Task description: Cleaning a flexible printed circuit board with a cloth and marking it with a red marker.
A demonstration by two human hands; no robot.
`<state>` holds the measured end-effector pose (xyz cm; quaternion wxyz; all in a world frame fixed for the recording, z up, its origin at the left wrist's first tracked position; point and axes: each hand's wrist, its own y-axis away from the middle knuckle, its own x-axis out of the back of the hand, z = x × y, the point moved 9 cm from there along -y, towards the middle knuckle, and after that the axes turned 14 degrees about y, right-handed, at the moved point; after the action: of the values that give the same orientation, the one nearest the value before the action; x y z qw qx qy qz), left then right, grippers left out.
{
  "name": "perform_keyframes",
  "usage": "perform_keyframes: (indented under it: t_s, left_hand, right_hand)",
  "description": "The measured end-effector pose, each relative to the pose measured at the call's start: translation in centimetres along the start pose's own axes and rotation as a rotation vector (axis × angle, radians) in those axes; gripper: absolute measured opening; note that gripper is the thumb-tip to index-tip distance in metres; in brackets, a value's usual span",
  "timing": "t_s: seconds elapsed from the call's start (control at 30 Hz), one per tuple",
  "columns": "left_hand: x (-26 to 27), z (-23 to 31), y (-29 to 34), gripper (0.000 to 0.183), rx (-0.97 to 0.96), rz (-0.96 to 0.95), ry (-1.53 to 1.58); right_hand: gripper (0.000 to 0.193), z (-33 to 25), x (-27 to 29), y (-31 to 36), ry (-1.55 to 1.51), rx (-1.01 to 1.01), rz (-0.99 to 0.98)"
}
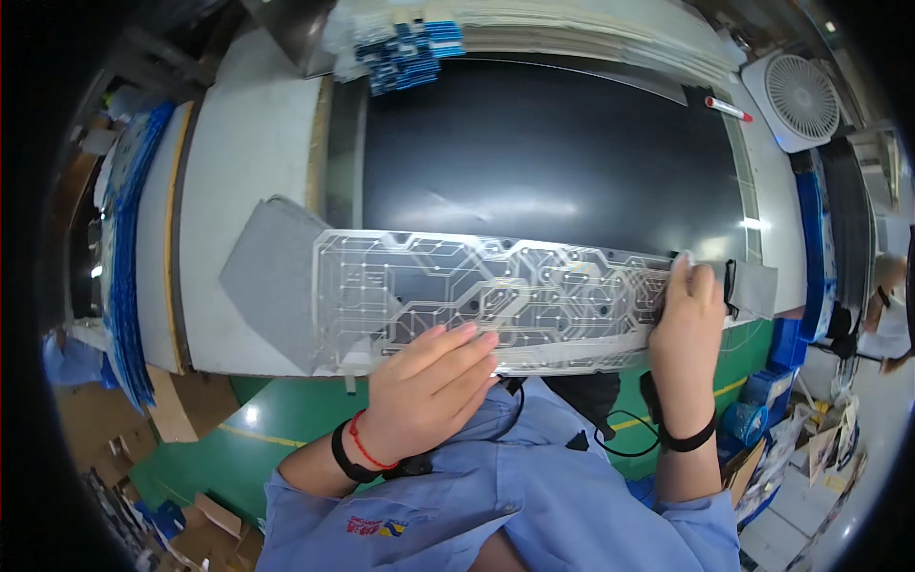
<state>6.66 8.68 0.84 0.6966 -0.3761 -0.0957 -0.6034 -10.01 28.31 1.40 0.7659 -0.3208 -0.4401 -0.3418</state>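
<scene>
Green floor showed below the front edge of a pale workbench, on which a black mat reached away beyond both hands. A long, clear sheet printed with silvery, branching lines lay along that near edge, spanning the gap between the hands and running past the left one. The left hand rested on its lower margin, fingers straight and close together, pressed flat and grasping nothing. The right hand was at the sheet's other end with its fingers bent and something whitish at the tips; whether it was pinching the sheet or that small thing, I could not tell. A red cord and a black band circled the left wrist, another black band the right. Grey cloth lay partly under the sheet, to the left of the left hand, and a smaller grey piece sat just right of the right hand. Farther out, a red-and-white marker and a white fan stood beyond the right hand, while bundled blue pieces were well beyond the left.
</scene>
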Motion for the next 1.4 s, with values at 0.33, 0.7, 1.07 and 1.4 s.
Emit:
perform_keyframes:
  t_s: [0.33, 0.7, 1.07, 1.4]
  left_hand:
    - [-0.2, -0.4, 0.5, 0.019, -0.024, -0.008, 0.052]
    - [0.2, 0.1, 0.7, 0.021, -0.063, 0.056, 0.044]
    - [-0.1, -0.2, 1.1, 0.017, -0.064, 0.043, 0.020]
    - [0.0, -0.6, 1.0, 0.021, -0.062, -0.007, 0.067]
  right_hand:
    - [0.048, -17.1, 7.7, -3.2, -0.386, 0.571, 0.100]
    - [0.052, 1.5, -0.3, 0.6, -0.023, 0.070, -0.091]
    - [0.051, -6.0, 2.4, -1.3, -0.063, 0.301, -0.075]
    - [0.030, -19.9, 9.0, -6.1, -0.360, 0.799, 0.109]
